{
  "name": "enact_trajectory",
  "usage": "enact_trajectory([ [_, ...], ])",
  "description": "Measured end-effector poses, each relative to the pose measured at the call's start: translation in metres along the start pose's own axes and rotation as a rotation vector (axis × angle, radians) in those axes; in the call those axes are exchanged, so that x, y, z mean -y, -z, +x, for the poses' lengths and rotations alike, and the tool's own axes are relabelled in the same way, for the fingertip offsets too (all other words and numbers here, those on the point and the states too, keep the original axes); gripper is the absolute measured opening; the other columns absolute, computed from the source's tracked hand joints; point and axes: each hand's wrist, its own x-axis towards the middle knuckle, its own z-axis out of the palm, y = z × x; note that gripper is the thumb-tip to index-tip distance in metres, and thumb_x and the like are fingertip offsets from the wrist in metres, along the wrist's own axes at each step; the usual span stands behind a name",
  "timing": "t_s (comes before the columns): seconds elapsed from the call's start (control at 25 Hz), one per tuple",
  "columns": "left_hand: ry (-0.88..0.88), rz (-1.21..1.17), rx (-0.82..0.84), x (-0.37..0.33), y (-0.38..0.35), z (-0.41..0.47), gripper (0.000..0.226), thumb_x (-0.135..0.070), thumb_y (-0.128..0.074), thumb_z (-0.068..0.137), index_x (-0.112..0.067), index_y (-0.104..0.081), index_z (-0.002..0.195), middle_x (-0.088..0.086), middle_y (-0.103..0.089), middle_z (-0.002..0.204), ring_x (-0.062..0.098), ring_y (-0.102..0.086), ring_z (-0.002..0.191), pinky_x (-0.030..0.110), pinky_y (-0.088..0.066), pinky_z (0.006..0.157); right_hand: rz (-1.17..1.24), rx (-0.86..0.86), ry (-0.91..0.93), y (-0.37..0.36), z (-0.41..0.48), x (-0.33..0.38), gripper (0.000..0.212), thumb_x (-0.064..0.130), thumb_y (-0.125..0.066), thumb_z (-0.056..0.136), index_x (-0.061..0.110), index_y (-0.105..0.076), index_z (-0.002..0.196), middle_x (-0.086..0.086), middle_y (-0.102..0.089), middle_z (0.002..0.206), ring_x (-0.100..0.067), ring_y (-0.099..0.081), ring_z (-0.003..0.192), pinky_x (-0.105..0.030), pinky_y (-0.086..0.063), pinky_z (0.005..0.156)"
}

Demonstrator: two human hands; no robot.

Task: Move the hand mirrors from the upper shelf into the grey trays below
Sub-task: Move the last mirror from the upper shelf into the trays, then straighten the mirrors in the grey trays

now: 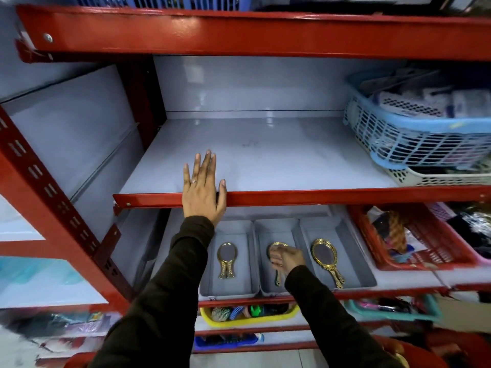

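Nearest: two dark sleeves (170, 293) reaching up from the bottom edge. Right hand (288, 258) is down in the middle grey tray (268, 289), fingers curled around the head of a gold hand mirror (277, 245), its handle pointing toward the near rim. Left hand (203, 187) lies flat and open on the upper shelf (265, 155), palm down over the red front lip, gripping nothing.

Left tray (228, 290) holds what looks like two mirrors (226, 260) stacked (two handles show). Right tray (342, 229) holds one larger mirror (325, 257). The visible stretch of upper shelf shows no mirrors, so the task reads as nearly done.

Risks: letting go while the mirror is still tilted could knock the glass against the tray wall; pulling the hand out carelessly could drag the handle over the rim, since the tray sits right at the shelf edge.

Around: blue basket (414, 134) far right on the upper shelf, red basket (414, 251) just right of the trays, yellow bin (249, 318) one level below. The overhanging shelf lip crowds the way out.
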Motion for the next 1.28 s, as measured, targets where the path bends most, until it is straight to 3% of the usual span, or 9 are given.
enact_trajectory([
  [0.16,-0.159,-0.163,0.039,-0.037,-0.008,-0.068,0.061,-0.032,-0.034,0.091,-0.017,-0.024,0.149,-0.001,-0.019,0.158,0.017,-0.009,0.148,0.042,0.0,0.121,0.036,0.002,0.041,0.039,-0.022,0.008,0.015,-0.006,-0.052,0.094,-0.007,-0.065,0.102,-0.024,-0.063,0.102,-0.028,-0.059,0.069,-0.032,-0.048,0.062],
  [0.28,-0.18,-0.439,0.196,-0.071,-0.025,-0.12,0.054,-0.03,-0.036,0.093,-0.022,-0.03,0.147,-0.009,-0.028,0.153,0.005,-0.016,0.144,0.027,-0.015,0.119,0.08,-0.004,0.016,0.071,-0.019,0.006,0.028,-0.002,-0.045,0.098,-0.013,-0.058,0.12,-0.033,-0.058,0.129,-0.035,-0.061,0.081,-0.032,-0.046,0.064],
  [0.44,0.002,-0.721,0.447,-0.123,-0.057,-0.151,0.046,-0.035,-0.034,0.098,-0.031,-0.035,0.144,-0.009,-0.039,0.148,0.001,-0.033,0.136,0.021,-0.029,0.113,0.106,-0.054,-0.037,0.114,-0.012,0.014,0.024,0.004,-0.045,0.099,-0.008,-0.063,0.108,-0.029,-0.06,0.12,-0.033,-0.062,0.085,-0.031,-0.048,0.067],
  [0.6,0.413,-1.07,0.626,-0.192,-0.084,-0.153,0.045,-0.045,-0.03,0.098,-0.027,-0.051,0.134,-0.004,-0.052,0.139,0.01,-0.045,0.13,0.02,-0.031,0.108,0.094,-0.152,-0.035,0.157,0.01,0.033,0.033,0.001,-0.047,0.097,-0.014,-0.057,0.125,-0.028,-0.064,0.118,-0.026,-0.062,0.075,-0.031,-0.048,0.063],
  [0.68,0.636,-1.209,0.673,-0.221,-0.101,-0.152,0.055,-0.058,-0.028,0.093,-0.029,-0.053,0.133,-0.007,-0.052,0.139,0.012,-0.043,0.132,0.026,-0.03,0.11,0.102,-0.15,-0.032,0.173,0.022,0.044,0.031,0.009,-0.049,0.099,-0.009,-0.059,0.122,-0.026,-0.063,0.121,-0.032,-0.063,0.086,-0.033,-0.049,0.068],
  [0.76,0.855,-1.268,0.714,-0.251,-0.125,-0.144,0.061,-0.059,-0.028,0.092,-0.024,-0.047,0.138,-0.002,-0.046,0.144,0.017,-0.038,0.136,0.032,-0.027,0.114,0.064,-0.158,-0.043,0.191,0.04,0.055,0.034,0.019,-0.049,0.101,-0.003,-0.059,0.124,-0.019,-0.061,0.123,-0.036,-0.059,0.108,-0.036,-0.047,0.083],
  [0.92,1.205,-1.364,0.83,-0.293,-0.163,-0.125,0.068,-0.057,-0.025,0.095,-0.017,-0.023,0.151,0.003,-0.024,0.157,0.02,-0.021,0.145,0.035,-0.016,0.119,-0.116,-0.149,-0.093,0.213,0.085,0.063,0.044,0.033,-0.041,0.103,0.0,-0.058,0.127,-0.013,-0.061,0.125,-0.034,-0.055,0.114,-0.038,-0.043,0.094],
  [1.08,1.445,-1.429,0.774,-0.317,-0.186,-0.112,0.08,-0.063,-0.029,0.091,-0.007,-0.027,0.148,0.01,-0.031,0.153,0.026,-0.032,0.14,0.033,-0.025,0.114,-0.276,-0.143,-0.119,0.217,0.124,0.049,0.052,0.044,-0.04,0.099,0.002,-0.062,0.121,-0.017,-0.063,0.128,-0.03,-0.057,0.112,-0.036,-0.046,0.094],
  [1.28,1.787,-1.431,0.567,-0.336,-0.328,-0.179,0.126,-0.094,-0.043,0.048,-0.022,-0.025,0.149,0.005,-0.026,0.157,0.025,-0.03,0.142,0.044,-0.026,0.116,-0.291,-0.1,-0.178,0.215,0.141,0.04,0.066,0.049,-0.038,0.101,-0.003,-0.055,0.136,-0.017,-0.055,0.142,-0.029,-0.052,0.131,-0.035,-0.035,0.113],
])
